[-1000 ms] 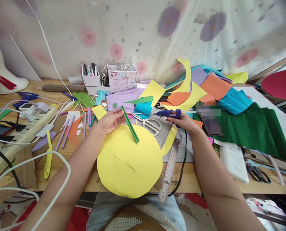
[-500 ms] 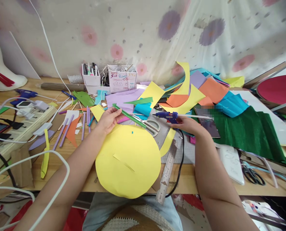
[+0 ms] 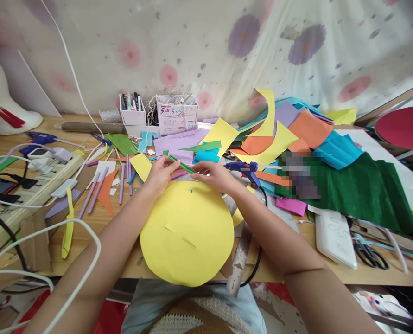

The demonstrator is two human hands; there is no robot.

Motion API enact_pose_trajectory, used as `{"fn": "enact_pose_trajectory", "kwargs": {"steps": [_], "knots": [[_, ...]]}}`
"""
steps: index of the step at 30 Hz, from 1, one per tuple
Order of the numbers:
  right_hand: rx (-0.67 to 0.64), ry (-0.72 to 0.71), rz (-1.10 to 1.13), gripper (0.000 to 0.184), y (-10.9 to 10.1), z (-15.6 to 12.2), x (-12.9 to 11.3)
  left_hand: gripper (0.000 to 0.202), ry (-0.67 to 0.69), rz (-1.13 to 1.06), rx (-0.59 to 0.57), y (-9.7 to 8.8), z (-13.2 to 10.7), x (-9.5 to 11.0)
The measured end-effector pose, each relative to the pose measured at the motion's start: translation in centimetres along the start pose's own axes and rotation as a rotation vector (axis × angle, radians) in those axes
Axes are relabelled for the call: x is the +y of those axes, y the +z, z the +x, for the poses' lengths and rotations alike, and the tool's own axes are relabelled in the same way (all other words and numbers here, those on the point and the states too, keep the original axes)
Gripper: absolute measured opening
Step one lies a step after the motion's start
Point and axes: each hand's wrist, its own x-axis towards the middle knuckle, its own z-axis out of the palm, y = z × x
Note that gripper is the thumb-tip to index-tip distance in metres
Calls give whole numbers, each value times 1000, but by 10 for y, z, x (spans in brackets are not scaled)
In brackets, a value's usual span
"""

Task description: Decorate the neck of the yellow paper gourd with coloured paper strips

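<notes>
Both of my hands meet over the far edge of a large yellow paper disc (image 3: 187, 236) that lies on the wooden table. My left hand (image 3: 161, 172) pinches one end of a thin green paper stick (image 3: 181, 164), and my right hand (image 3: 213, 176) has its fingers closed on the other end. The stick lies nearly level, a little above the disc. The blue glue gun (image 3: 243, 167) rests on the table just right of my right hand, with no hand on it.
A metal ruler (image 3: 240, 260) and a black cable lie right of the disc. Coloured paper sheets and green felt (image 3: 362, 185) pile at the right. A power strip (image 3: 28, 185) with cables sits left. Purple sticks (image 3: 98, 185), pen boxes (image 3: 176, 113) and black scissors (image 3: 371, 253) lie around.
My right hand has let go of the glue gun, moved left and taken hold of the green stick. The stick has turned from slanted to nearly level.
</notes>
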Motion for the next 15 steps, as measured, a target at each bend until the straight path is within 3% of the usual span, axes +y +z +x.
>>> {"fn": "enact_pose_trajectory", "kwargs": {"steps": [4, 11, 15], "knots": [[-30, 63, 25, 24, 11, 17, -7, 25, -19, -22, -38, -1, -1, 2], [-14, 81, -7, 19, 8, 21, -9, 18, -75, 37, -92, -1, -3, 4], [-50, 62, -20, 20, 1, 19, -7, 14, -93, 83, -56, -3, -2, 2]]}}
